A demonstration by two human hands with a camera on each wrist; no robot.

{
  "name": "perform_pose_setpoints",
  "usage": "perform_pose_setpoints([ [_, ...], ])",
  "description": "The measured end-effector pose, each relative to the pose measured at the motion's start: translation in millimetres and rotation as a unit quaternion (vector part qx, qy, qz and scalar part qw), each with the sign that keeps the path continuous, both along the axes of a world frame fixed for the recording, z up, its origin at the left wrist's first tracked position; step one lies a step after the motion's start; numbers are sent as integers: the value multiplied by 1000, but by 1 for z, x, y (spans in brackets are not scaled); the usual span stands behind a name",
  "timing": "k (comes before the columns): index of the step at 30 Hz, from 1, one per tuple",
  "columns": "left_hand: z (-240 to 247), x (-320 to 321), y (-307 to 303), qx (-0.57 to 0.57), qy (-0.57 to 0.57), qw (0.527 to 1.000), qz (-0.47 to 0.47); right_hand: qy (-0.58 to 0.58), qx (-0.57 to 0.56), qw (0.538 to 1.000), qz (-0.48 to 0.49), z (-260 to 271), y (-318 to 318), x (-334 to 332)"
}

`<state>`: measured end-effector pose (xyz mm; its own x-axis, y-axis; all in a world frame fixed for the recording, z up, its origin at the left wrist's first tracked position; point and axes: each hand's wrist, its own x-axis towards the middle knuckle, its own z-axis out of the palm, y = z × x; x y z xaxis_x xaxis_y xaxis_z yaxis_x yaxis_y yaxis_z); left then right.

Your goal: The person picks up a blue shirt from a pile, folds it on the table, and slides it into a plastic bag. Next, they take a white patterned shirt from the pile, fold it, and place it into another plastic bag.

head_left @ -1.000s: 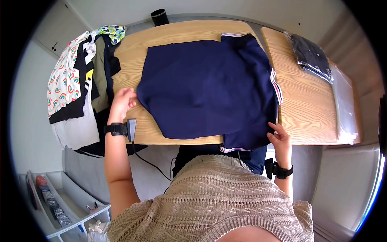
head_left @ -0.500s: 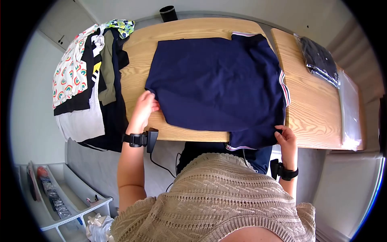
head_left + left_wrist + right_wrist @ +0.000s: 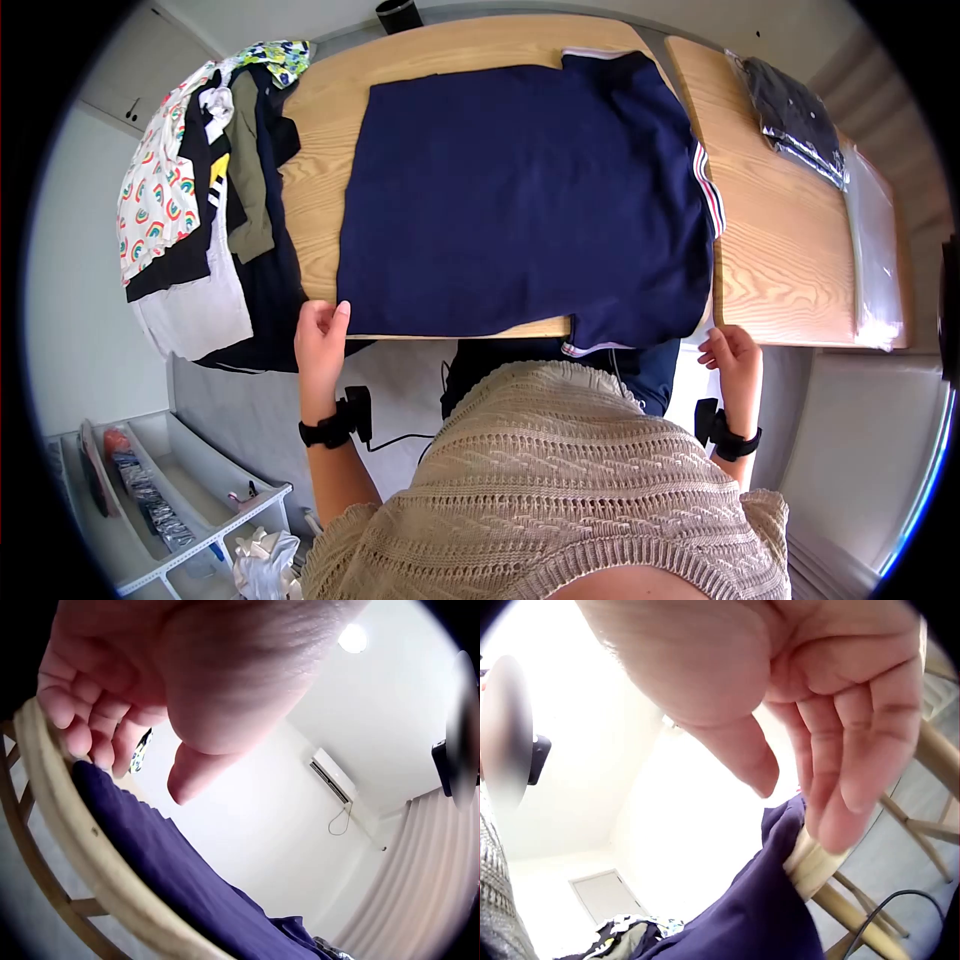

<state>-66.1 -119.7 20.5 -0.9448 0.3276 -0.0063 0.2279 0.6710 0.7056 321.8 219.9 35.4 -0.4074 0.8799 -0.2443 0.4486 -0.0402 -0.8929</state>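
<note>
A navy short-sleeved shirt (image 3: 520, 200) lies spread flat on the wooden table, its hem to the left and its striped collar (image 3: 708, 188) to the right. The near sleeve hangs over the front edge. At the near hem corner is my left hand (image 3: 322, 340); in the left wrist view its fingertips (image 3: 101, 750) are right at the navy cloth, the thumb standing apart. My right hand (image 3: 733, 357) is beside the shirt's near shoulder at the table edge. Its fingers are loosely bent and hold nothing, with the thumb apart in the right wrist view.
On the left, a pile of clothes (image 3: 160, 220) drapes over the table. A second table at right carries a dark garment in a clear bag (image 3: 795, 115) and clear plastic bags (image 3: 872, 245). A white divided bin (image 3: 180, 490) stands low at left, a black bin (image 3: 399, 15) behind.
My left hand has moved from the hem's middle to the near corner, and the hem edge now lies straighter and nearer the front. My right hand has come off the shirt, slightly rightward.
</note>
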Motion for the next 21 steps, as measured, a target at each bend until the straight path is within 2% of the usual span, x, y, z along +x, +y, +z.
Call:
perform_pose_setpoints([
  [1, -1, 7, -1, -3, -8, 1000, -5, -26, -17, 999, 33, -3, 0, 5],
  [3, -3, 21, 6, 16, 184, 982, -42, 2, -12, 998, 66, -10, -6, -2],
  [4, 9, 31, 14, -37, 241, 966, -91, -45, 19, 994, 101, -12, -8, -5],
  [5, 15, 36, 18, -21, 247, 956, -157, -92, 51, 985, 135, -15, -8, -8],
  [7, 15, 38, 17, -62, 224, 935, -269, -13, -41, 994, 102, -23, -12, -15],
  [8, 10, 37, 15, -74, 157, 941, -291, 29, -97, 991, 90, -31, -12, -14],
  [9, 7, 39, 15, -109, 192, 930, -293, 74, -152, 982, 80, -38, -13, -13],
  [11, -2, 39, 9, -137, 207, 929, -275, 87, -168, 979, 73, -38, -11, -9],
  [13, -6, 38, 4, -129, 225, 929, -264, 23, -163, 977, 134, -35, -5, -2],
  [15, -7, 35, -4, -92, 207, 939, -260, 180, -192, 959, 108, -16, -7, -1],
  [17, -3, 32, -9, -77, 243, 932, -256, 259, -214, 936, 105, -3, -6, 3],
  [20, 7, 27, -22, 22, 191, 947, -256, 288, -211, 927, 117, 27, -10, 2],
  [21, 13, 26, -24, 22, 192, 947, -255, 307, -210, 920, 126, 31, -10, 1],
])
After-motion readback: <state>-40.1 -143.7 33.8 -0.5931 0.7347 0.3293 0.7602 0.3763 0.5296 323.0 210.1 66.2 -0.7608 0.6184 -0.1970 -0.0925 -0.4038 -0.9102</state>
